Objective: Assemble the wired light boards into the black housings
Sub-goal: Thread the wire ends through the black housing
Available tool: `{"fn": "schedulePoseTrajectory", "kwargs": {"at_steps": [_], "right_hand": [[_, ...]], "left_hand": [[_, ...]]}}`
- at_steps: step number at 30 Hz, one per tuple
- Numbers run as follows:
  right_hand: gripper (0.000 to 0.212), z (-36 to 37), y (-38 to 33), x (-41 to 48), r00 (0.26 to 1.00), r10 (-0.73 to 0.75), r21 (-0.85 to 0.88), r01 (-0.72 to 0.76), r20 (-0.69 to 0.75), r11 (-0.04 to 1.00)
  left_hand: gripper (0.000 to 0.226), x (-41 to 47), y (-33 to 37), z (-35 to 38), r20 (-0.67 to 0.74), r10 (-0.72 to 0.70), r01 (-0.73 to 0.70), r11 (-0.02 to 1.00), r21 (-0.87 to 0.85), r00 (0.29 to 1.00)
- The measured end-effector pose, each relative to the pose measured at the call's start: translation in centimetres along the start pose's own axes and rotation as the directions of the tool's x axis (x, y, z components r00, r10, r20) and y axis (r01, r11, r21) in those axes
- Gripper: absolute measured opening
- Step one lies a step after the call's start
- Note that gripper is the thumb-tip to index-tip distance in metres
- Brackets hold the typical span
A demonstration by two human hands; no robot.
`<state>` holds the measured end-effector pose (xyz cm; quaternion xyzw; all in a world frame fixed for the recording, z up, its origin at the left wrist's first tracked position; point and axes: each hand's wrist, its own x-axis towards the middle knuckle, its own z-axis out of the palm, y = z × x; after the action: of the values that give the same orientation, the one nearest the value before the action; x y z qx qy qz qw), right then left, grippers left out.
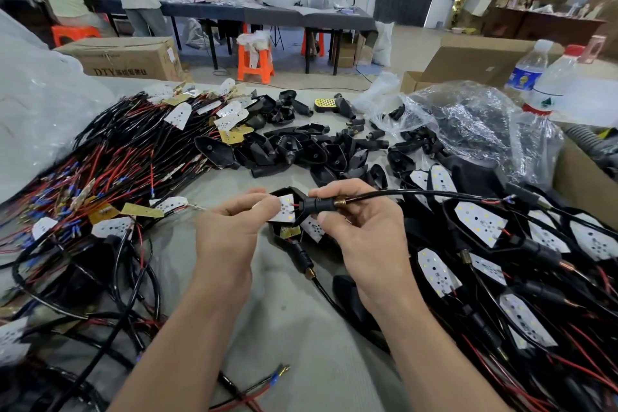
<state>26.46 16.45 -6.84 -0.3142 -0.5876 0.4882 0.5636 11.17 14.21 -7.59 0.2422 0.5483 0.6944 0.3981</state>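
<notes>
Two hands, one housing, at a crowded workshop bench.

My bench has a grey cover; behind it are long tables, three orange stools and cardboard boxes. From the left: a heap of wired boards, too many to count; a pile of empty housings mid-bench; finished units piled right; two bottles far right. My left hand has its grip pinched on the board sitting in the housing. My right hand has its grip closed around that housing's stem, cable trailing right.
</notes>
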Motion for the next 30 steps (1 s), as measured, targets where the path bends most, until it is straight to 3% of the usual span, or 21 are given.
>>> {"fn": "schedulePoseTrajectory", "kwargs": {"at_steps": [2,4,7,9,11,13,14,15,17,19,21,22,24,26,30], "right_hand": [[0.037,-0.1,-0.2,-0.1,1.0,-0.002,0.029,0.002,-0.009,1.0],[0.037,-0.2,-0.3,0.0,1.0,-0.006,0.05,0.007,-0.011,0.999],[0.036,-0.1,-0.3,-0.1,0.999,0.012,0.075,-0.015,0.031,0.997],[0.033,0.0,-0.3,0.0,0.998,0.037,0.086,-0.041,0.049,0.995],[0.028,0.2,-0.5,-0.1,0.997,0.067,0.009,-0.068,0.039,0.998],[0.013,0.5,-1.4,-0.2,0.995,0.099,-0.195,-0.097,-0.003,0.976],[0.015,0.7,-1.9,-0.2,0.995,0.095,-0.364,-0.095,-0.018,0.927],[0.033,0.8,-2.3,-0.3,0.996,0.089,-0.533,-0.083,-0.014,0.842],[0.045,1.3,-3.6,-0.8,1.0,0.02,-0.699,-0.005,0.013,0.715],[0.038,2.3,-5.5,-1.9,0.983,-0.172,-0.78,0.161,0.07,0.605],[0.015,3.1,-7.1,-2.9,0.893,-0.386,-0.807,0.397,0.231,0.436],[0.007,3.2,-7.6,-3.0,0.842,-0.415,-0.812,0.49,0.345,0.318],[0.033,2.9,-8.3,-2.6,0.842,-0.204,-0.85,0.522,0.499,0.076],[0.037,2.2,-9.4,-2.1,0.882,-0.06,-0.883,0.464,0.468,-0.078],[0.032,0.4,-11.3,-1.7,0.901,-0.116,-0.895,0.386,0.417,-0.223]], "left_hand": [[0.023,0.0,-0.3,0.1,-0.024,0.045,-0.046,0.997,-0.064,0.999],[0.031,0.4,-0.5,0.0,0.002,0.06,-0.06,0.998,-0.013,0.998],[0.012,0.1,0.0,0.1,0.238,-0.131,0.136,0.991,-0.007,0.962],[0.019,0.0,0.1,-0.3,0.322,-0.194,0.212,0.977,-0.021,0.926],[0.02,0.3,0.3,-0.7,0.336,-0.193,0.225,0.973,-0.058,0.922],[0.018,0.6,0.5,-1.0,0.304,-0.198,0.249,0.959,-0.138,0.932],[0.017,0.6,0.6,-1.0,0.284,-0.206,0.264,0.947,-0.183,0.936],[0.017,0.6,0.7,-1.0,0.272,-0.214,0.279,0.932,-0.229,0.938],[0.018,0.7,0.8,-1.1,0.268,-0.221,0.299,0.907,-0.297,0.938],[0.015,0.9,0.8,-1.1,0.272,-0.225,0.303,0.908,-0.289,0.936],[0.028,0.9,0.8,-1.3,0.314,-0.225,0.302,0.927,-0.221,0.922],[0.025,0.8,0.7,-1.1,0.345,-0.221,0.304,0.929,-0.209,0.912],[0.019,0.5,0.4,-1.1,0.396,-0.207,0.319,0.916,-0.242,0.895],[0.022,-0.2,0.5,-0.6,0.449,-0.202,0.342,0.904,-0.255,0.87],[0.037,-0.6,0.4,-0.1,0.562,-0.172,0.375,0.888,-0.268,0.809]]}}
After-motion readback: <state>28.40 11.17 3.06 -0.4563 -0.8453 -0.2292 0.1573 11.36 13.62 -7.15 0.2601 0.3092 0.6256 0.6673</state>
